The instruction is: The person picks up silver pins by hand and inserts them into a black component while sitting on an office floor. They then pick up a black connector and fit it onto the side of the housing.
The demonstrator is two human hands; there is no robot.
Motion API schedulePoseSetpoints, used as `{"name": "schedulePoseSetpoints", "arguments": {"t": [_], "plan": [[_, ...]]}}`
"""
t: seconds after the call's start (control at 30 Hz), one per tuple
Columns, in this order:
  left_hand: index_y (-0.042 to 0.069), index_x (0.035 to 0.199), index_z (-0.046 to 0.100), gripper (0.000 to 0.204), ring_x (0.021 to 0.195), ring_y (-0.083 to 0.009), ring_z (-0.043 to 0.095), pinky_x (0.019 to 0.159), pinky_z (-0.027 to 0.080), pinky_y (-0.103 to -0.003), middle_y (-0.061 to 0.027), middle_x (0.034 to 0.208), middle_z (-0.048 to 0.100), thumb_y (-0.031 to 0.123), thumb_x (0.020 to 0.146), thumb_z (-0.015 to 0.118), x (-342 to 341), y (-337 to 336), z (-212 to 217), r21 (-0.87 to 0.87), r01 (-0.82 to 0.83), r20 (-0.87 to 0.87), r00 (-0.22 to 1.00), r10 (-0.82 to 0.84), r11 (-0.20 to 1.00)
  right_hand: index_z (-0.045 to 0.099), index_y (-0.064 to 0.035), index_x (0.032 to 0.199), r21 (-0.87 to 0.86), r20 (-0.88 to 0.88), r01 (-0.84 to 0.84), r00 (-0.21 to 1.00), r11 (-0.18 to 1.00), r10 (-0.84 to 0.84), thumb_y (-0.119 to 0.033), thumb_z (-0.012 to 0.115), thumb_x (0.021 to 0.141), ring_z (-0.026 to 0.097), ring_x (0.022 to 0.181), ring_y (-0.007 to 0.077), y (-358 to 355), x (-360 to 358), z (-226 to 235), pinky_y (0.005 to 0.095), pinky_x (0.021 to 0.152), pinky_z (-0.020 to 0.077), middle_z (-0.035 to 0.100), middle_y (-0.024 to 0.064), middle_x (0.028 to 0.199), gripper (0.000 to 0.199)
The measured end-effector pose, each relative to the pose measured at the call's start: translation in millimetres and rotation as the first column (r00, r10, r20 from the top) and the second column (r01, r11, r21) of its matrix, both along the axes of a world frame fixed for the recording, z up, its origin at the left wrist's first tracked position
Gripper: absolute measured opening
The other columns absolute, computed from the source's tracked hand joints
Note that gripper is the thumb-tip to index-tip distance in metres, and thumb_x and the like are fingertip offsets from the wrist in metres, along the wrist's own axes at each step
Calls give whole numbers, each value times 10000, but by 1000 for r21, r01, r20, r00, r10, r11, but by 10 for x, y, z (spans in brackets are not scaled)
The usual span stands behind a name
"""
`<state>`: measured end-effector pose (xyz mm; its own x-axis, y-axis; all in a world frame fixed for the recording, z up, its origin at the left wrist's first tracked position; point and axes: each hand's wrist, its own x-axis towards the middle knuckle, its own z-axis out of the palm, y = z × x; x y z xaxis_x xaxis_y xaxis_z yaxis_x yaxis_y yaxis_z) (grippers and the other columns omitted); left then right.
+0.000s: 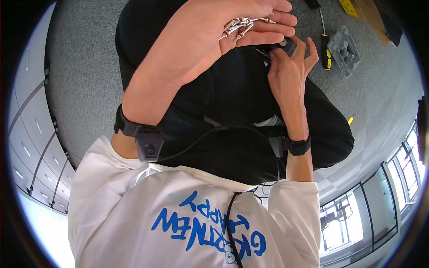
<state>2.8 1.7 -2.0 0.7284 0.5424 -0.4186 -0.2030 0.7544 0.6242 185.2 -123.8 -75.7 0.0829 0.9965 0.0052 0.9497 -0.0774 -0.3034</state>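
My left hand is held palm up with its fingers stretched toward the upper right. Several silver screws, some with reddish bands, lie loose in its palm and along the fingers. Just beyond those fingertips, my right hand is bent, thumb and index finger close together. Beside these two fingers a small round metal piece shows, partly hidden. Whatever the right fingers pinch is too small and covered to name. Under the hands are my crossed legs in black trousers.
A yellow-and-black screwdriver lies on the grey carpet beside a grey molded part. Farther right stands a cardboard piece with a yellow label. A black cable runs between the wrist units.
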Motion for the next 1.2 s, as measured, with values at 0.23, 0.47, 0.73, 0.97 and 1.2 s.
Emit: {"name": "schedulePoseSetpoints", "arguments": {"t": [0.23,0.47,0.73,0.97,1.2], "plan": [[-119,1386,440,435,1236,-302,576,1072,458,-359,-246,1349,546,154,1052,390,12,-9,76,2,-6,54,999,6,1000,750,-46,854,-11,-68,19,997,1000,-20,-31,660,829,267,1346,467,-9,89,-5,638,1127,214,517,189,1320,94],[-109,1385,453,419,1224,-285,587,1069,461,-350,-231,1334,565,131,1047,386,-57,-23,-232,-15,-18,250,968,22,1000,772,-99,888,-32,-54,-43,998,999,42,-47,668,832,243,1384,468,28,127,156,671,1135,182,498,136,1384,129],[-108,1382,457,411,1217,-280,592,1067,462,-343,-229,1331,567,120,1049,378,-41,-28,-229,-25,-12,238,971,17,1000,769,-128,1012,-146,137,-103,983,984,123,24,648,747,148,1451,488,-46,26,230,712,1127,169,402,150,1490,329],[-117,1368,468,429,1218,-286,591,1074,453,-350,-225,1328,569,154,1049,374,-37,-14,-96,27,10,183,983,-15,1000,765,-156,1085,-172,103,-121,985,978,140,61,637,715,162,1454,473,-45,56,263,707,1135,159,412,140,1491,447],[-130,1359,469,433,1229,-298,583,1074,456,-357,-234,1329,565,152,1044,375,10,10,52,-4,32,-7,999,-32,999,765,-154,1084,-133,121,-127,982,983,143,89,634,702,188,1451,456,-28,47,210,686,1145,176,430,142,1475,471]]}}
